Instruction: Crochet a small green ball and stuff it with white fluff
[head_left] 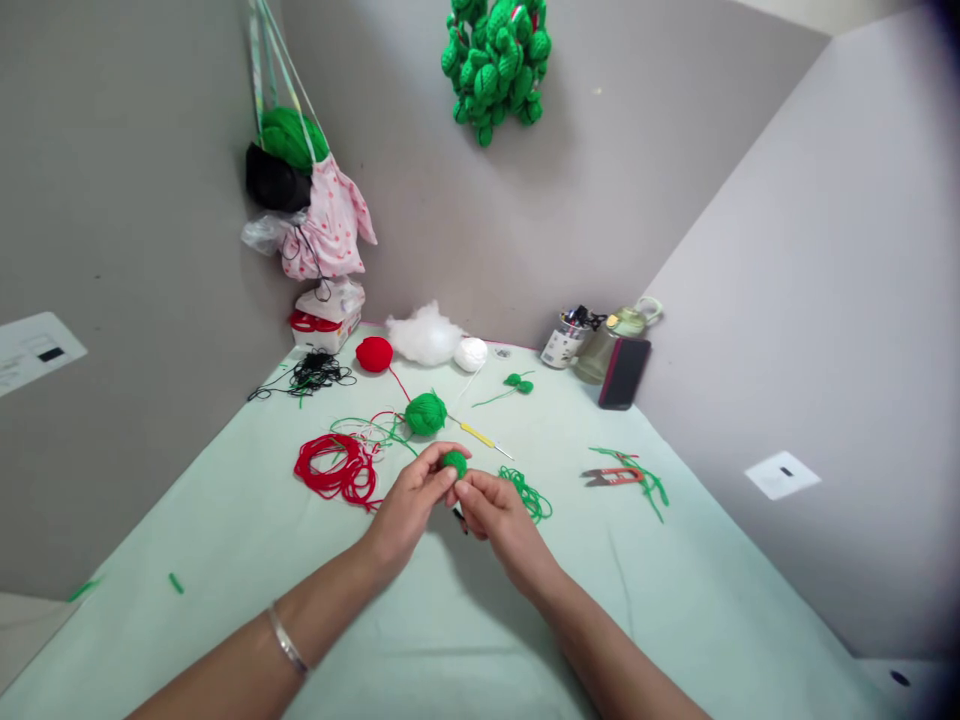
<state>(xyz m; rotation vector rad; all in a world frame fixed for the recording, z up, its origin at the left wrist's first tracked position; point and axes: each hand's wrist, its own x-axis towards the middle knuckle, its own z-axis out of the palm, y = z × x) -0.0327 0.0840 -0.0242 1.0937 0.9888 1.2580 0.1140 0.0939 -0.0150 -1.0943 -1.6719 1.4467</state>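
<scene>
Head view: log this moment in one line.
left hand: holds green piece; right hand: pinched at its lower edge; yellow-handled tool: on table

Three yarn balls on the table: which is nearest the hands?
The green yarn ball, just beyond the left hand; the red ball and white ball sit farther back.

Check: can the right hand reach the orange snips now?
Probably yes: the orange snips lie to its right, only low green yarn loops partly between. But the right hand is busy at the small green piece, so would likely let go first.
</scene>
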